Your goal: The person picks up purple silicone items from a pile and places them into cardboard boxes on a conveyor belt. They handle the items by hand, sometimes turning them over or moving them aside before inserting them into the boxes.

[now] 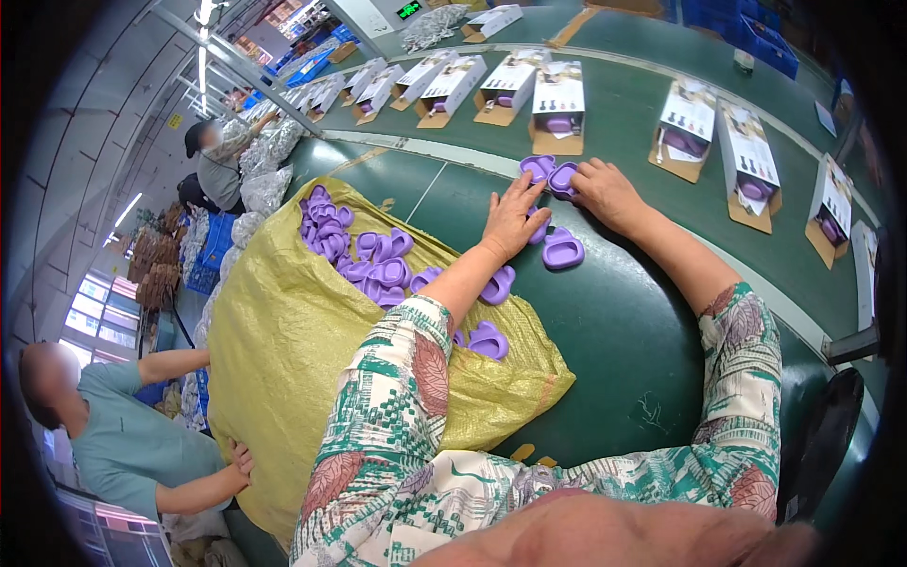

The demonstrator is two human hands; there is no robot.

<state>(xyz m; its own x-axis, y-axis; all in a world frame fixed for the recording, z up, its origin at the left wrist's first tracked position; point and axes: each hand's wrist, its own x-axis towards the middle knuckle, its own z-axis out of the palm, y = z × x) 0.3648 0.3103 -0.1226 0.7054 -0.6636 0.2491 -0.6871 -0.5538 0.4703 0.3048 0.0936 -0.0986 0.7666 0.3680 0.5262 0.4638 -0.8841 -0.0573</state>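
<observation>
Ahead of me on the green table lie several purple, rounded plastic pieces with oval hollows. My right hand (609,196) has its fingers curled onto the edge of one purple piece (564,176). Beside it, my left hand (515,215) has its fingers stretched out and apart. Its fingertips are close to another purple piece (536,168), and a further one is partly hidden by its thumb. Nearer to me a loose purple piece (564,249) lies flat. To the left, many more purple pieces (378,250) are heaped on the mouth of a yellow woven sack (283,312).
Past the table edge, a green conveyor belt (619,113) carries a row of open printed boxes (559,99) with purple items inside. A person (142,425) at the left touches the sack. Another person (222,161) stands farther back near clear plastic bags (269,156).
</observation>
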